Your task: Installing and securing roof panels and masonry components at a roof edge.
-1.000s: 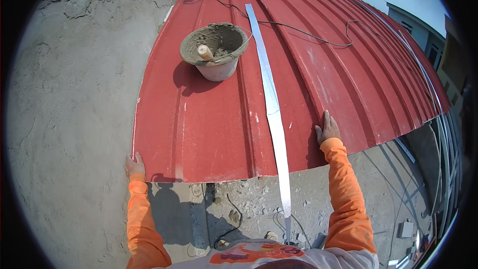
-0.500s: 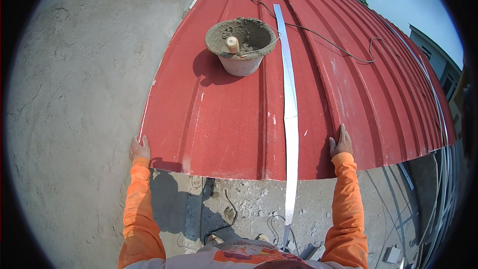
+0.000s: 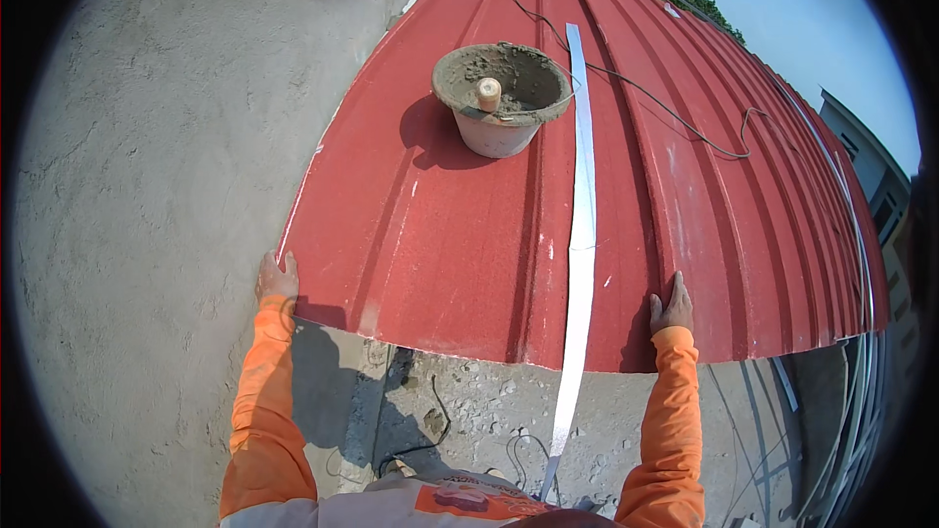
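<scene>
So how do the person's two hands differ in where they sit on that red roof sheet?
The left hand grips the red sheet at its near left corner, by the concrete wall; the right hand lies flat on the sheet's top, right of the silver strip. The left fingers curl over the edge; the right fingers point up the sheet. Both wear orange sleeves.

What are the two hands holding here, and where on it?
Both hold the red roof sheet at its near edge: left hand at the left corner, right hand flat farther right.
</scene>
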### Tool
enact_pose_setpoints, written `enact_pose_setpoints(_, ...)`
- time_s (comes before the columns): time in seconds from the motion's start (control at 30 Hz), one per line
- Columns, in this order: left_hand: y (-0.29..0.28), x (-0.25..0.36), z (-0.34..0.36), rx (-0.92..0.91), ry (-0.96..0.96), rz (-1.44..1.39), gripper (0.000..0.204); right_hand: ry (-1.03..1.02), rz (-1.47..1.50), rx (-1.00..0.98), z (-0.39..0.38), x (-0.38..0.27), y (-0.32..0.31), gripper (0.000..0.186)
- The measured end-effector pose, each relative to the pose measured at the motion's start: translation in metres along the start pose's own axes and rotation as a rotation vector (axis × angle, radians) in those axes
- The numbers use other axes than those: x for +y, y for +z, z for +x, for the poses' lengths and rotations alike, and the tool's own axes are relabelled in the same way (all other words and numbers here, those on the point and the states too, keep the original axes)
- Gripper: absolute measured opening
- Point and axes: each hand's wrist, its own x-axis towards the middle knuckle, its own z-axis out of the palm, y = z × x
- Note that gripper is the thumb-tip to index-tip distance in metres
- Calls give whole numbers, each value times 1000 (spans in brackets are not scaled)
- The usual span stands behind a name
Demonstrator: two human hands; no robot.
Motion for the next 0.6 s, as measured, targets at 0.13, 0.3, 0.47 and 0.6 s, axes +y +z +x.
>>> enact_pose_setpoints(0.13,-2,1,-1,2,-7,19,45,2,18,-7,-2,-4,-3,68)
enact_pose_setpoints(0.3,-7,6,-2,-34,-21,6,45,6,2,14,-2,-4,-3,68)
enact_pose_setpoints(0.47,-5,4,-1,-18,-23,14,46,1,-5,5,-2,-6,-4,69)
enact_pose_setpoints(0.6,-6,6,-3,-9,-20,-8,46,7,2,-4,-1,-3,-3,69)
